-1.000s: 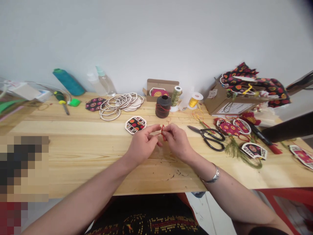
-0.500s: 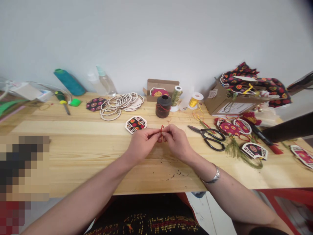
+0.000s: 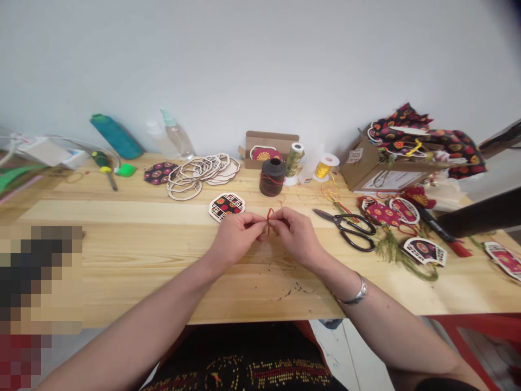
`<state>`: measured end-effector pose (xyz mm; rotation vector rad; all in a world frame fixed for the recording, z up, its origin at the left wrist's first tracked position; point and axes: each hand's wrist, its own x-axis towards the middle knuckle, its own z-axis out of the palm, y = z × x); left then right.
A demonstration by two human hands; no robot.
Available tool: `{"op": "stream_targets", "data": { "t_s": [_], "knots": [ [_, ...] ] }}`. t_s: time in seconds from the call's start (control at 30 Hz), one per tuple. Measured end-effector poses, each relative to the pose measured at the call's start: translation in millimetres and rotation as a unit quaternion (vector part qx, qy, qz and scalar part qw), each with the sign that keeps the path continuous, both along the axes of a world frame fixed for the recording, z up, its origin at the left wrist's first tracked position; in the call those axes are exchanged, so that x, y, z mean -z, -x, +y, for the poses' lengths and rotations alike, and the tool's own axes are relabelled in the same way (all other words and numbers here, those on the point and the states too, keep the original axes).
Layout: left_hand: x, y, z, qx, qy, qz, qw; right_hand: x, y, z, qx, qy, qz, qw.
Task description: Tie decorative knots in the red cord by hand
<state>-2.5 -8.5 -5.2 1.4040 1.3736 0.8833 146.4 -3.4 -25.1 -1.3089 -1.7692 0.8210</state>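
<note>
A thin red cord (image 3: pixel 269 214) is pinched between the fingertips of both my hands, with a small loop standing above them. My left hand (image 3: pixel 240 239) closes thumb and forefinger on it from the left. Thumb and fingers of my right hand (image 3: pixel 296 234) grip it from the right, almost touching the left fingertips. Just behind my left hand lies an octagonal fabric ornament (image 3: pixel 227 206) with a pale wooden lattice frame. Black-handled scissors (image 3: pixel 345 224) rest to the right of my right hand, blades pointing left.
Behind my hands stand a dark thread cone (image 3: pixel 272 178), a green thread spool (image 3: pixel 294 160) and a yellow spool (image 3: pixel 325 166). Pale wooden frames (image 3: pixel 203 172) are piled at the back left. On the right are a cardboard box (image 3: pixel 382 171) stuffed with fabric and a tasselled ornament (image 3: pixel 424 251).
The red cord between my fingertips has shifted shape slightly, its lower part now straighter below the fingers. Both hands stay in nearly the same place.
</note>
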Motion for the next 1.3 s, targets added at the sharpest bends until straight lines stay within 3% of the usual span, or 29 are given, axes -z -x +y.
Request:
{"op": "stream_targets", "data": {
  "t_s": [0.5, 0.83, 1.1, 1.3],
  "knots": [
    [5.8, 2, 6, -0.004, 0.113, -0.159, 0.981, -3.7, -5, 5, -0.029, 0.042, 0.067, 0.996],
    [6.8, 3, 9, -0.021, 0.09, -0.196, 0.976, -12.1, -10, 7, -0.054, 0.11, 0.045, 0.991],
    [4.8, 3, 8, -0.055, 0.082, -0.183, 0.978, -19.0, -13, 7, 0.004, 0.076, -0.006, 0.997],
    [3.4, 1, 7, -0.067, 0.063, -0.173, 0.981, -12.3, -5, -5, 0.039, -0.021, -0.033, 0.998]
  ]
}}
